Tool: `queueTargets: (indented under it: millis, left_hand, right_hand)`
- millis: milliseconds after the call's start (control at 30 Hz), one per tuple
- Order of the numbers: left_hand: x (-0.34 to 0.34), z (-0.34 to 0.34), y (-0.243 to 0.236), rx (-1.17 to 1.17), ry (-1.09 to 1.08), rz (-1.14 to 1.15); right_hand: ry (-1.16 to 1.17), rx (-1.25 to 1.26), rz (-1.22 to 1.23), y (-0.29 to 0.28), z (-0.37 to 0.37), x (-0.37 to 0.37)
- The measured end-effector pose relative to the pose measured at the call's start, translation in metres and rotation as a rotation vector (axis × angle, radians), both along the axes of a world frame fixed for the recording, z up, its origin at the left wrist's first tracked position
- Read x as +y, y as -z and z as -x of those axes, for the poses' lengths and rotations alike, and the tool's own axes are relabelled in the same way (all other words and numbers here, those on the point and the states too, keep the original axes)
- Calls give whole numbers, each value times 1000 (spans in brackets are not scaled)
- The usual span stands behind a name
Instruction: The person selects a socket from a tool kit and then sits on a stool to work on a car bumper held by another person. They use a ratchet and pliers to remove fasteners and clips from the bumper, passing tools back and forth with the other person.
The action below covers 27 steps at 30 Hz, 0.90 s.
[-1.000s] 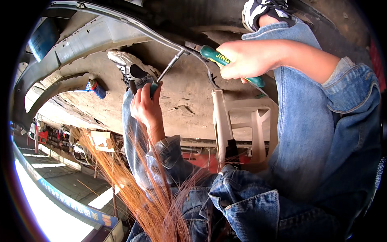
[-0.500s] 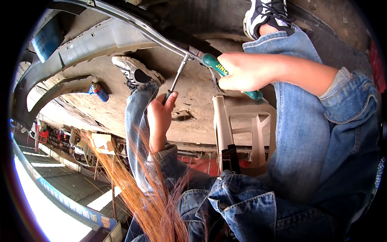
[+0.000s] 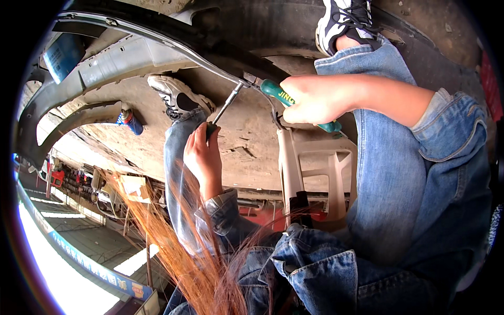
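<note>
My left hand (image 3: 203, 155) is closed around the dark handle of a nut driver (image 3: 227, 105). The tool's metal shaft slants up to the right, and its socket end meets the rim of a dark, dusty car bumper (image 3: 142, 51). In my right hand (image 3: 317, 98) I grip a pair of pliers (image 3: 275, 91) with green handles. The plier jaws are at the bumper rim, just right of the socket; what they bite on is too small to tell. A thin dark strip hangs below the jaws.
A spray can (image 3: 130, 122) stands on the dusty floor at left, near a curved trim piece (image 3: 84, 118). A blue container (image 3: 64, 56) sits behind the bumper. My shoes (image 3: 178, 97) flank the work. A pale plastic stool (image 3: 287, 168) lies between my legs. Loose hair hangs lower left.
My left hand has shifted slightly down and left and turned its grip on the nut driver handle. The bumper rim and pliers have moved slightly left and down in view.
</note>
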<state>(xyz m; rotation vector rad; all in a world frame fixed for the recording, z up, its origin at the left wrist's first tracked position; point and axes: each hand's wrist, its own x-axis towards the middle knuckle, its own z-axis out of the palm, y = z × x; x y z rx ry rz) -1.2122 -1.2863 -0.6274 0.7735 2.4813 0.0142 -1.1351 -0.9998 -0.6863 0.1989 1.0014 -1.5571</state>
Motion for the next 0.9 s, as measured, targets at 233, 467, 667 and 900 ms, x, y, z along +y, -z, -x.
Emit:
queueTargets:
  millis: [233, 467, 667, 900]
  left_hand:
    - [5, 15, 11, -756, -668, 39]
    - [-3, 33, 3, -1271, -1035, 35]
    - [-18, 26, -25, -1139, -996, -89]
    - [-69, -6, -17, -745, -966, -240]
  right_hand:
    - [52, 16, -64, 6, -6, 3]
    - [-44, 55, 63, 8, 1, 5]
    - [-76, 30, -10, 11, 1, -5]
    - [-109, 61, -6, 12, 7, -10]
